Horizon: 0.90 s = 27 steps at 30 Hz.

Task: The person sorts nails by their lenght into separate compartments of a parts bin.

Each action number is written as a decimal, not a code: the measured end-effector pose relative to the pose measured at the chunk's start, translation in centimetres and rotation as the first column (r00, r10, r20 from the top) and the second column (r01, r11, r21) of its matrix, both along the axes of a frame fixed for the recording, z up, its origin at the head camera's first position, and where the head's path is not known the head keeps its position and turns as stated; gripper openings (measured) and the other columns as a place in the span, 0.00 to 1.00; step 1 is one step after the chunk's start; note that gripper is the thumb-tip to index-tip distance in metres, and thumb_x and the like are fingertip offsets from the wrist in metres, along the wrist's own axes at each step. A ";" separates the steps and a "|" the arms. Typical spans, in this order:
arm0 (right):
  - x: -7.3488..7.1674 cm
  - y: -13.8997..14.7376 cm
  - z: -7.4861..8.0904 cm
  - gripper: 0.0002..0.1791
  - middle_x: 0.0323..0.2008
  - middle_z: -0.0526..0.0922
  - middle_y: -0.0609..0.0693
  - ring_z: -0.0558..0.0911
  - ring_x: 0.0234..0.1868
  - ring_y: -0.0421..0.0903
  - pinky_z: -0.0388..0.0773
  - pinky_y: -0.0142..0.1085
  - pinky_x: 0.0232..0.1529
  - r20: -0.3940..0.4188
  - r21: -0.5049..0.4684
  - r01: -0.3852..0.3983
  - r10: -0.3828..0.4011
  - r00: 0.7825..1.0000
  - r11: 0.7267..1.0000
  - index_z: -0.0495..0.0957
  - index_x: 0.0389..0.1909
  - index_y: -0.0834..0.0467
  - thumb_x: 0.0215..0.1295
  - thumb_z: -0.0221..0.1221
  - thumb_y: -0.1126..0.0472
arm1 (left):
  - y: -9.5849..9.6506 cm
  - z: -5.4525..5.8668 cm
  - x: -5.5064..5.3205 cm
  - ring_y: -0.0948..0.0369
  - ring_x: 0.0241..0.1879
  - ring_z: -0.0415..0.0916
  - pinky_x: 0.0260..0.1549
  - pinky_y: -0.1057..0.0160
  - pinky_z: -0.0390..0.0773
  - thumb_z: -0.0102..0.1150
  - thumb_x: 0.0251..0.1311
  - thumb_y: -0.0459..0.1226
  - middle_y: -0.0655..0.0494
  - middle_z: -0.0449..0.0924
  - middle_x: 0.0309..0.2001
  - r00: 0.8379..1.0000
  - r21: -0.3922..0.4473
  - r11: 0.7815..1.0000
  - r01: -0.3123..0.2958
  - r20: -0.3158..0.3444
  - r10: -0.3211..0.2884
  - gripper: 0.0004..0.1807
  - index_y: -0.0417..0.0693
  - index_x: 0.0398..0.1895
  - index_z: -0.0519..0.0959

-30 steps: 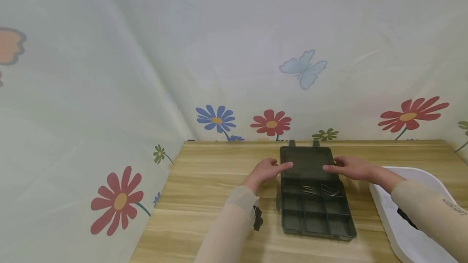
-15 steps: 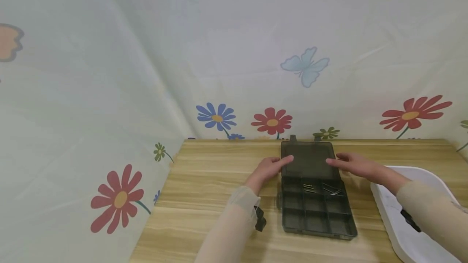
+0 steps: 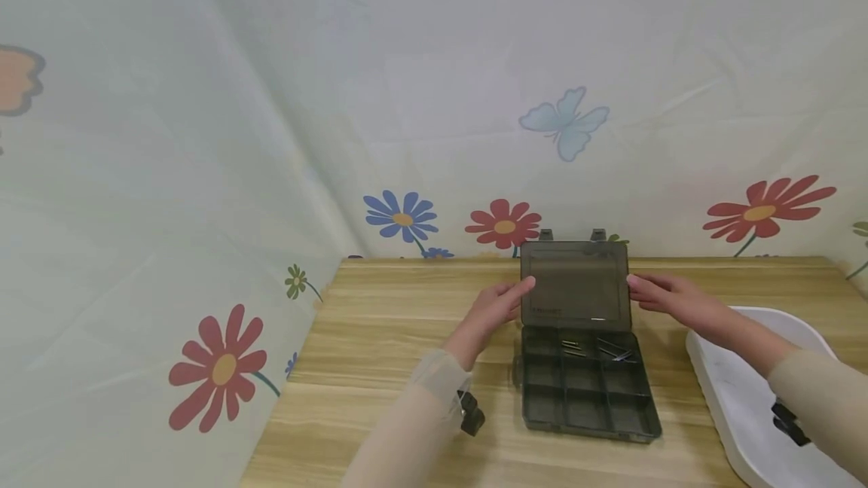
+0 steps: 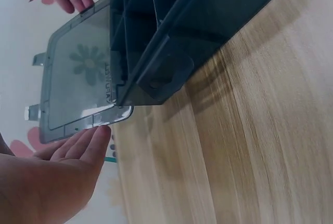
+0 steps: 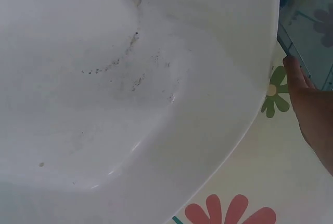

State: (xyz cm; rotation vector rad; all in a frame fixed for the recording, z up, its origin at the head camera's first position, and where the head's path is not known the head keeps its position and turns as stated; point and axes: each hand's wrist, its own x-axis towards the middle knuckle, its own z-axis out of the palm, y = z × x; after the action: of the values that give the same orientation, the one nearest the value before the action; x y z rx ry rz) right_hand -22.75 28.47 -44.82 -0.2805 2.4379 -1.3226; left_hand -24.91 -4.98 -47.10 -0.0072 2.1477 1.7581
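A smoky dark plastic compartment box (image 3: 588, 432) lies on the wooden table in the head view, its hinged lid (image 3: 576, 288) standing raised at the far side. Two small tabs show on the lid's top edge. Small brass-coloured screw-like pieces (image 3: 573, 345) lie in the far middle compartment, silver ones (image 3: 615, 352) in the far right one. My left hand (image 3: 490, 312) is at the lid's left edge, thumb overlapping it; in the left wrist view its straight fingers (image 4: 89, 151) touch the edge. My right hand (image 3: 678, 303), fingers extended, is at the lid's right edge.
A white tray (image 3: 710, 390) stands right of the box, under my right forearm; dark specks mark its surface (image 5: 208, 78) in the right wrist view. A pale curtain (image 3: 434, 96) printed with flowers and a butterfly hangs behind the wooden table (image 3: 380, 337).
The lid has tilted further upright, its top edge rising above the table's back edge. Both hands have risen slightly with it, and the right has shifted outward to the lid's edge.
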 end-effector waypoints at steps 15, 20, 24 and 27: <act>3.8 0.9 1.5 0.36 0.69 0.76 0.72 0.80 0.67 0.67 0.83 0.50 0.64 -0.139 0.022 -0.010 0.013 0.990 1.000 0.62 0.77 0.76 0.88 0.46 0.49 | -1.7 2.3 2.4 0.41 0.70 0.75 0.75 0.42 0.70 0.59 0.71 0.65 0.43 0.70 0.77 0.987 -0.062 0.988 0.144 -0.062 -0.148 0.48 0.39 0.80 0.67; 5.5 0.9 1.4 0.34 0.69 0.78 0.70 0.81 0.66 0.66 0.82 0.26 0.51 -0.182 0.084 -0.005 0.020 0.983 0.996 0.65 0.77 0.72 0.85 0.53 0.50 | -2.2 2.8 3.6 0.42 0.71 0.76 0.75 0.41 0.69 0.60 0.71 0.65 0.46 0.71 0.77 0.980 -0.098 0.977 0.187 -0.055 -0.193 0.47 0.43 0.81 0.68; 6.8 0.9 1.0 0.33 0.68 0.79 0.68 0.83 0.65 0.50 0.83 0.25 0.49 -0.235 0.117 -0.017 0.045 0.971 0.993 0.68 0.75 0.72 0.82 0.58 0.52 | -2.7 2.8 4.7 0.49 0.74 0.72 0.74 0.44 0.71 0.60 0.71 0.65 0.51 0.72 0.77 0.964 -0.143 0.961 0.237 -0.085 -0.251 0.46 0.46 0.81 0.68; 7.7 1.0 0.6 0.33 0.68 0.78 0.70 0.80 0.61 0.28 0.84 0.26 0.49 -0.261 0.099 -0.039 0.064 0.963 0.994 0.68 0.74 0.74 0.80 0.61 0.56 | -3.1 2.5 5.6 0.54 0.76 0.70 0.74 0.48 0.71 0.60 0.70 0.66 0.53 0.71 0.78 0.950 -0.179 0.946 0.270 -0.109 -0.292 0.47 0.49 0.83 0.66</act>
State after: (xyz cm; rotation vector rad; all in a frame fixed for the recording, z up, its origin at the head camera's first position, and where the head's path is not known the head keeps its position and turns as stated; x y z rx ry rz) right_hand -15.02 29.42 -44.24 -0.5231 2.6815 -1.2120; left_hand -19.35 -8.13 -44.57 0.3688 2.2490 1.4553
